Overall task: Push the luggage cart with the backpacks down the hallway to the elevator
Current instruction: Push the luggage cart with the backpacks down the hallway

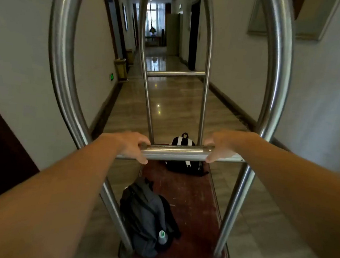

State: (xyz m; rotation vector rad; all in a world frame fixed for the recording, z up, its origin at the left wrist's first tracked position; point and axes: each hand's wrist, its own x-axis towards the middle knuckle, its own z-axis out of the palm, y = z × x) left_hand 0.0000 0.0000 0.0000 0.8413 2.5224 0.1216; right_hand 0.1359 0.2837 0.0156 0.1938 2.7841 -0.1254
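A steel luggage cart (269, 75) with tall arched tubes and a dark red carpeted deck (196, 195) stands right in front of me. My left hand (131, 144) and my right hand (220, 144) both grip its near horizontal handle bar (175, 152). A grey backpack (145, 213) with a bottle in its side pocket lies on the near left of the deck. A black backpack with white straps (183, 160) sits at the far end, partly hidden behind the bar.
A long hallway with a glossy tiled floor (173, 101) runs straight ahead. Yellowish bins (121, 69) stand along the left wall beside a green exit sign (111, 76). Dark doorways (194, 33) line the right wall. A bright window (152, 16) closes the far end.
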